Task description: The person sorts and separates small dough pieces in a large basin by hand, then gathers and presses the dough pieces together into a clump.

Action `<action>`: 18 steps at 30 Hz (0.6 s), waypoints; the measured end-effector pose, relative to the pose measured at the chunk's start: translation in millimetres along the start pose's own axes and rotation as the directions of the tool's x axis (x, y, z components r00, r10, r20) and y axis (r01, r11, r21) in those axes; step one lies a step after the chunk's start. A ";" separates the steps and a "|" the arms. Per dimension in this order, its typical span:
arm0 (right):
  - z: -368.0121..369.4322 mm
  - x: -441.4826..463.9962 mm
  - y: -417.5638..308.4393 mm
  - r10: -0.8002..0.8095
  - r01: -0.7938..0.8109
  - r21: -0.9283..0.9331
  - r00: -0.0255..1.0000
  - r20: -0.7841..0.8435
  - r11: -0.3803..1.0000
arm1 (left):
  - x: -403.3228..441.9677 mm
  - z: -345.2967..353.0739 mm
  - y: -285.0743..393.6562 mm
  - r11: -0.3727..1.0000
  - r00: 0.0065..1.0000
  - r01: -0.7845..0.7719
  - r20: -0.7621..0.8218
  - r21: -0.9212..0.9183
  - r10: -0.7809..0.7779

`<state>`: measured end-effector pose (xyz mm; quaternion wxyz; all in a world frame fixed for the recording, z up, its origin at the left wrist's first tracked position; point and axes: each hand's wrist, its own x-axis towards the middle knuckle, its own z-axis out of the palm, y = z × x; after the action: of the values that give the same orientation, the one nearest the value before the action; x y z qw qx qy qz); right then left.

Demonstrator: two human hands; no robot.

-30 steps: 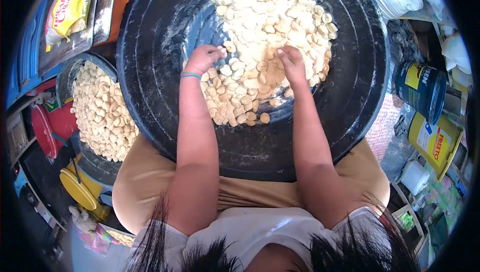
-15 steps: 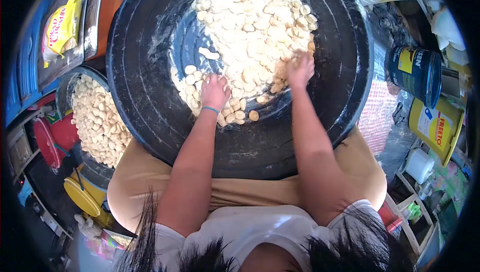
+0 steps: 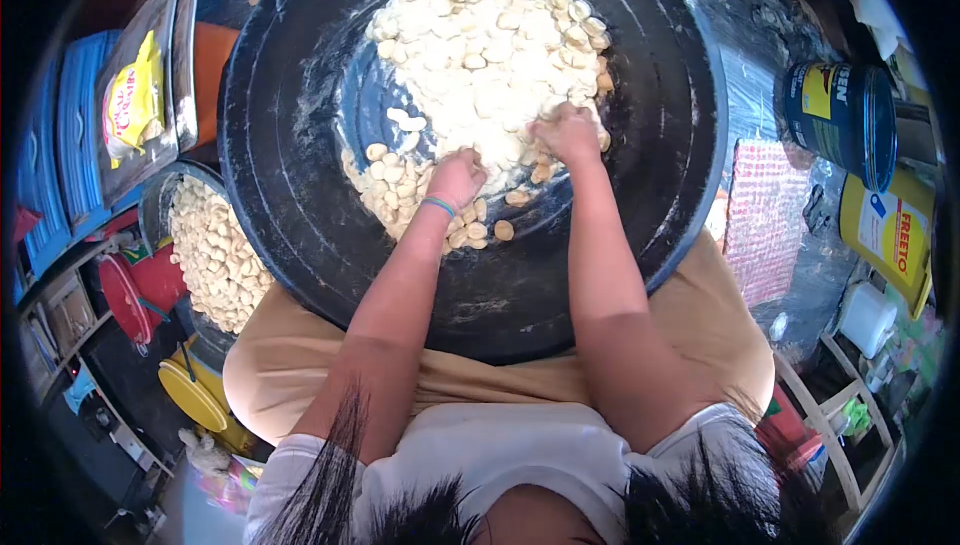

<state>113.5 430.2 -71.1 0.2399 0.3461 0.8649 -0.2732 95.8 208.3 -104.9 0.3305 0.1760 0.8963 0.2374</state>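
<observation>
A wide black basin [image 3: 670, 135] lies across the person's lap. Inside it is a heap of small round, pale dough pieces [image 3: 490, 75], dusted with white flour. My left hand [image 3: 458, 177] is at the near left side of the heap, its fingers curled in among the pieces and a teal band on the wrist. To the right, my right hand [image 3: 568, 133] is closed at the heap's right edge with dough pieces around its fingers. The fingertips of both hands are partly hidden. A few pieces lie loose near the left hand.
On the left, a tub [image 3: 150, 205] holds more round pieces, below a yellow bread crumbs bag [image 3: 135, 100] on a tray. Red [image 3: 125, 295] and yellow [image 3: 190, 395] pails stand lower left. A dark pail [image 3: 840, 120] and a yellow bucket [image 3: 885, 235] are at right.
My left hand has shifted right, into the pieces. My right hand has moved left and slightly up, and the hands are closer together. The camera view has shifted a little.
</observation>
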 end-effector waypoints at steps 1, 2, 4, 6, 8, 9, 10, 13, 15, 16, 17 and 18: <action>-15.1 1.8 -2.6 0.029 -0.033 0.067 0.998 0.063 0.997 | 2.3 10.0 -1.0 0.999 1.000 0.001 -0.015 -0.054 -0.002; -28.3 8.3 -4.2 0.051 -0.068 0.131 0.990 0.130 0.989 | 4.2 19.8 -3.2 0.994 1.000 0.004 -0.030 -0.108 -0.007; -23.8 20.6 10.1 0.068 -0.036 0.208 0.987 -0.146 0.977 | 6.9 7.0 17.2 0.997 0.996 -0.054 -0.071 -0.059 0.049; 3.3 39.1 35.4 0.163 -0.002 0.311 0.855 -0.492 0.950 | 13.8 -0.7 38.0 0.989 0.977 -0.141 -0.165 -0.038 0.133; 32.9 41.0 48.0 0.208 -0.124 0.237 0.905 -0.372 0.964 | 35.9 -1.5 59.5 0.968 0.953 -0.233 -0.220 -0.095 0.208; 29.1 37.4 53.0 0.207 -0.120 0.318 0.945 -0.254 0.941 | 51.9 1.1 69.2 0.949 0.932 -0.296 -0.251 -0.109 0.262; 22.2 38.3 56.1 0.245 -0.144 0.425 0.950 -0.192 0.893 | 67.7 1.7 81.4 0.930 0.926 -0.330 -0.246 -0.163 0.285; 31.3 48.2 60.4 0.268 -0.008 0.529 0.869 -0.416 0.848 | 106.6 25.7 101.5 0.921 0.890 -0.383 -0.297 -0.075 0.346; 37.0 54.1 65.0 0.275 0.004 0.871 0.948 -0.160 0.492 | 114.2 35.9 101.4 0.931 0.889 -0.364 -0.287 0.029 0.357; 35.8 49.8 61.3 0.233 -0.031 0.964 0.972 -0.032 0.262 | 111.0 38.0 101.7 0.939 0.906 -0.340 -0.250 0.054 0.342; 37.9 46.7 57.9 0.271 -0.210 0.977 0.944 0.190 0.046 | 105.7 40.8 101.6 0.945 0.921 -0.317 -0.210 0.079 0.327; 42.5 48.2 60.7 0.237 -0.293 0.956 0.930 0.279 0.025 | 103.6 40.3 100.0 0.948 0.937 -0.319 -0.145 0.023 0.319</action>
<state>136.3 462.6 -150.1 0.0073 0.5637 0.3657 -0.7406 64.3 352.2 -130.4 0.2211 0.3007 0.8778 0.3004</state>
